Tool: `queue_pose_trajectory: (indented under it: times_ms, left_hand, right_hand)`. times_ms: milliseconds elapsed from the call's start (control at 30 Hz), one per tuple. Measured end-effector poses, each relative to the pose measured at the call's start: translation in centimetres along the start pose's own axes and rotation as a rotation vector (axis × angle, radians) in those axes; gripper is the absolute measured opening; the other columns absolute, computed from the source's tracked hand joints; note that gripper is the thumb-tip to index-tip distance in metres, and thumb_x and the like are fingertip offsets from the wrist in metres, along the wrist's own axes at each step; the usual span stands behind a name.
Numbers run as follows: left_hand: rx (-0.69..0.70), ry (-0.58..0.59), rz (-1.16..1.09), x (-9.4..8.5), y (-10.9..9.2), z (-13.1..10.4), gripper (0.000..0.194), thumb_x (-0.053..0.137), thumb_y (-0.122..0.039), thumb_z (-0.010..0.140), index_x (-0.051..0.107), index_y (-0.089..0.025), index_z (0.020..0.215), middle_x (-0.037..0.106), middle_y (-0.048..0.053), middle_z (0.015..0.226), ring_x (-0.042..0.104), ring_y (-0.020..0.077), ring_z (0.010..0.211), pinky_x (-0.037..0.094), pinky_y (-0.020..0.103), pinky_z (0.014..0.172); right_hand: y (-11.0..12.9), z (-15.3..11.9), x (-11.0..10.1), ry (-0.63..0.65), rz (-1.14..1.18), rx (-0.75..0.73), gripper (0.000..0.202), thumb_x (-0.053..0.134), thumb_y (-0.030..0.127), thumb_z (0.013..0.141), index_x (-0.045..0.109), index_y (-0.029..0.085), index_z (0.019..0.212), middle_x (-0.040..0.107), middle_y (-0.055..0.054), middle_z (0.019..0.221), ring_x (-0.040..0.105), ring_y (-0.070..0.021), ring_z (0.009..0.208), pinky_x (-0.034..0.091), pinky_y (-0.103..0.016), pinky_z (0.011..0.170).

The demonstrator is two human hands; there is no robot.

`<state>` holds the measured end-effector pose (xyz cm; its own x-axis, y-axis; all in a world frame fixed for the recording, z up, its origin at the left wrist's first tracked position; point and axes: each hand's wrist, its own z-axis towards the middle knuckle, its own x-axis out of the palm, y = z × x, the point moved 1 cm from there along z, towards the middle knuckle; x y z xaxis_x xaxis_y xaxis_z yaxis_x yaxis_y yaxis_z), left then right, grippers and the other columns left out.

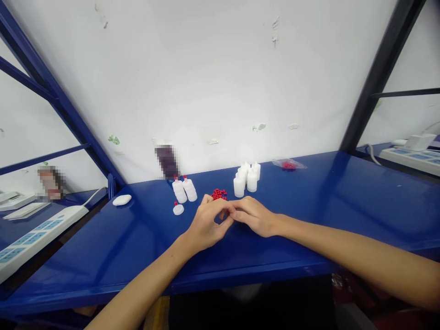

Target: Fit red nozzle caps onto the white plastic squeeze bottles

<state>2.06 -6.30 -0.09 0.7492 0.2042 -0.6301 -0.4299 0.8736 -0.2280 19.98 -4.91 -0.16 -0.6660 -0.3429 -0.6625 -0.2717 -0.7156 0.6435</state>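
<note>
My left hand [211,221] and my right hand [253,215] meet over the front middle of the blue table, fingertips pinched together. Whatever lies between the fingertips is hidden or too small to name. Just behind them is a pile of small red caps [219,194]. To the left, white bottles with red tips [188,189] stand in a group. A white cap-like piece with a red tip [178,209] rests in front of that group. Several white bottles without red tips [239,185] stand behind my right hand.
A clear plastic bag with red pieces [288,165] lies at the back right of the blue table [309,197]. On the left are a white rounded object [122,200] and a power strip [41,238]. Blue frame posts [68,105] and a white wall [213,82] bound the table.
</note>
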Motion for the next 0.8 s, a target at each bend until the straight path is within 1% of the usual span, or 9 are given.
queue_pose_trajectory:
  times_ms: [100, 267, 433, 533, 600, 667, 700, 767, 800]
  left_hand:
    - [0.040, 0.054, 0.040, 0.2, -0.1, -0.1, 0.006, 0.055, -0.017, 0.090, 0.055, -0.020, 0.085, 0.065, -0.005, 0.071, 0.051, 0.0071, 0.052, 0.037, 0.033, 0.072]
    - [0.095, 0.034, 0.026, 0.3, -0.2, -0.5, 0.007, 0.054, -0.014, 0.089, 0.054, -0.020, 0.085, 0.064, -0.004, 0.070, 0.054, 0.0072, 0.054, 0.042, 0.030, 0.073]
    - [0.172, -0.002, 0.050, 0.6, -0.4, -0.9, 0.009, 0.053, -0.012, 0.089, 0.055, -0.021, 0.092, 0.067, 0.000, 0.078, 0.061, 0.0109, 0.067, 0.049, 0.025, 0.068]
    - [0.216, -0.041, 0.012, 0.6, -0.2, -1.1, 0.016, 0.050, -0.009, 0.090, 0.055, -0.021, 0.097, 0.068, 0.003, 0.086, 0.065, 0.0125, 0.078, 0.052, 0.024, 0.070]
    - [0.202, -0.098, 0.020, -0.2, 0.3, -1.1, 0.017, 0.050, -0.009, 0.090, 0.055, -0.021, 0.099, 0.068, 0.005, 0.093, 0.065, 0.0136, 0.084, 0.052, 0.025, 0.072]
    - [0.136, -0.178, 0.080, -2.0, 1.5, -1.2, 0.013, 0.050, -0.011, 0.090, 0.056, -0.020, 0.097, 0.066, 0.005, 0.092, 0.063, 0.0141, 0.081, 0.051, 0.026, 0.070]
    - [0.090, -0.224, 0.125, -3.1, 2.3, -1.4, 0.010, 0.050, -0.013, 0.090, 0.056, -0.020, 0.094, 0.064, 0.004, 0.086, 0.061, 0.0142, 0.078, 0.050, 0.027, 0.068]
    - [-0.083, -0.326, 0.220, -5.6, 4.3, -2.0, 0.006, 0.049, -0.018, 0.090, 0.055, -0.019, 0.090, 0.058, 0.001, 0.079, 0.054, 0.0122, 0.068, 0.046, 0.026, 0.063]
    - [-0.161, -0.351, 0.261, -6.8, 5.2, -2.4, 0.004, 0.050, -0.020, 0.089, 0.055, -0.019, 0.090, 0.057, 0.000, 0.078, 0.052, 0.0117, 0.066, 0.045, 0.025, 0.062]
  right_hand:
    - [0.3, 0.0, -0.1, 0.009, -0.097, 0.047, 0.025, 0.041, 0.030, 0.093, 0.064, 0.019, 0.092, 0.064, 0.000, 0.077, 0.053, -0.0152, 0.066, 0.038, -0.027, 0.067]
    - [0.5, 0.0, 0.2, -0.009, -0.113, 0.090, 0.015, 0.044, 0.021, 0.084, 0.059, 0.019, 0.080, 0.055, 0.003, 0.067, 0.046, -0.0123, 0.059, 0.032, -0.025, 0.061]
    - [0.4, 0.1, 0.6, -0.036, -0.078, 0.041, 0.013, 0.043, 0.023, 0.081, 0.043, 0.019, 0.069, 0.041, 0.005, 0.061, 0.036, -0.0111, 0.056, 0.028, -0.025, 0.057]
    - [0.1, 0.1, 0.5, -0.076, -0.048, -0.025, 0.018, 0.044, 0.034, 0.088, 0.045, 0.020, 0.076, 0.042, 0.005, 0.064, 0.036, -0.0113, 0.057, 0.028, -0.025, 0.056]
    - [-0.2, 0.0, 0.2, -0.091, -0.027, -0.036, 0.025, 0.042, 0.043, 0.092, 0.051, 0.020, 0.090, 0.046, 0.005, 0.066, 0.040, -0.0119, 0.058, 0.030, -0.025, 0.058]
    - [-0.5, -0.1, -0.1, -0.099, -0.036, 0.000, 0.030, 0.040, 0.046, 0.096, 0.052, 0.020, 0.102, 0.048, 0.005, 0.066, 0.042, -0.0123, 0.058, 0.031, -0.025, 0.059]
    - [-0.7, -0.1, -0.3, -0.102, -0.058, 0.029, 0.030, 0.039, 0.045, 0.096, 0.053, 0.020, 0.102, 0.048, 0.005, 0.064, 0.043, -0.0122, 0.057, 0.030, -0.025, 0.059]
    - [-0.8, -0.1, -0.4, -0.097, -0.125, 0.081, 0.027, 0.041, 0.041, 0.097, 0.056, 0.019, 0.094, 0.047, 0.005, 0.061, 0.042, -0.0116, 0.056, 0.030, -0.025, 0.059]
    - [-0.8, -0.1, -0.4, -0.084, -0.158, 0.094, 0.026, 0.042, 0.039, 0.097, 0.056, 0.019, 0.089, 0.047, 0.005, 0.060, 0.041, -0.0112, 0.055, 0.029, -0.025, 0.059]
